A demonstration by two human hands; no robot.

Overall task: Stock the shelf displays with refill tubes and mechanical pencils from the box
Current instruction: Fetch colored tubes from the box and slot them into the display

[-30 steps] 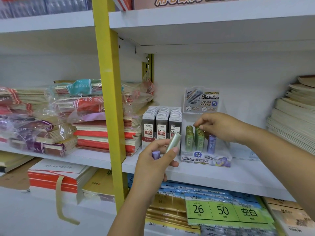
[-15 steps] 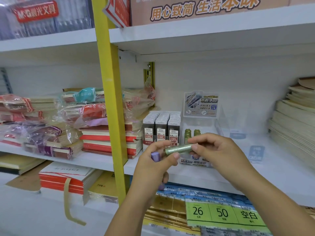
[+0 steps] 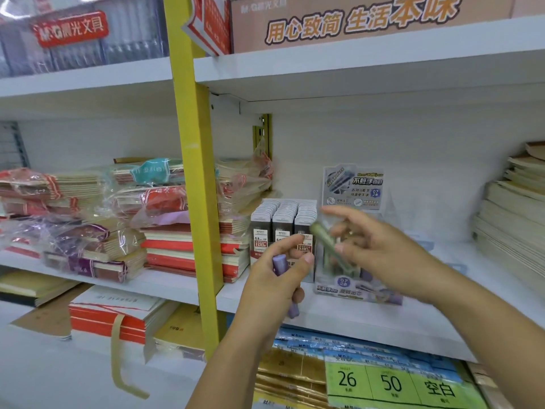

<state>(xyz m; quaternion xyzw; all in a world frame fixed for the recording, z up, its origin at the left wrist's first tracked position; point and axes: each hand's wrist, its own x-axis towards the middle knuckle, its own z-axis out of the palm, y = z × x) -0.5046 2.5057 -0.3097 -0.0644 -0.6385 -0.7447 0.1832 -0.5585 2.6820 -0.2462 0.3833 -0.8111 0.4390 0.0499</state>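
Restocking seems to be in the middle of the refill-tube step. A person stands before the white shelf [image 3: 383, 323], with both hands in front of the clear display tray [image 3: 354, 290] that has a purple label. The right hand [image 3: 383, 255] pinches a green refill tube [image 3: 324, 240] between thumb and fingers. The tube is tilted, with its upper end toward the dark lead packs [image 3: 283, 219]. The picture is blurred there, so I cannot say how firm the hold is. The left hand [image 3: 277, 287] is curled around a purple refill tube [image 3: 279, 262]; its cap stands out above the fist and another end shows below. Whether it holds more than one, I cannot tell. Some green and purple tubes seem to stand in the tray already. The supply box is not visible. In my judgement, the next move is to turn the green tube upright and lower it into a free place beside the other green ones, without knocking them.
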